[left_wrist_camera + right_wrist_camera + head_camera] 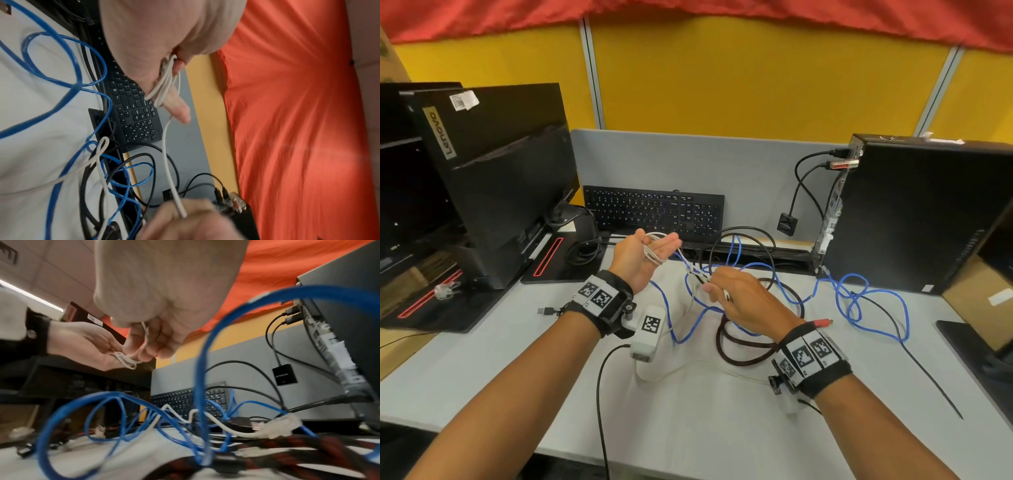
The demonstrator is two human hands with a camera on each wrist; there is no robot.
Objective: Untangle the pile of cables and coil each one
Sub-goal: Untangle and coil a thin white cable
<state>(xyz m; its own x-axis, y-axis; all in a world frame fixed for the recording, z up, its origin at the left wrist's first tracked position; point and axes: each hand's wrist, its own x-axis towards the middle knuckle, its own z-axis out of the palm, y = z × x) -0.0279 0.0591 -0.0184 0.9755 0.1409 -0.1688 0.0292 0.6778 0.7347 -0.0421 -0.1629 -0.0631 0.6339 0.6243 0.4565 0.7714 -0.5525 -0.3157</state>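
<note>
I see the counter (482, 359) carrying everything, so I place things by the keyboard (654, 212) propped at its back edge. Left of the keyboard stands a black monitor (500, 178), seen from behind; right of it stands a black PC tower (928, 212) with dark leads plugged into its near face. In front of the keyboard lies the tangle: a blue cable (859, 301) loops from the tower's foot across the counter toward me, a dark red braided cable (739, 353) curls under it nearer to me, and a black cable (743, 236) arcs up just in front of the keys. A white power brick (649, 334) lies in front of the keyboard's left half, close to my left wrist.

My left hand (643, 257) hovers just in front of the keyboard, palm up, fingers mostly straight, with several turns of the white cable (654, 255) wound round them and the thumb held against the loops. My right hand (736, 298) is to the right of it and nearer me, above the blue loops, fingers curled and pinching the same white cable, which runs taut between the two hands.
</note>
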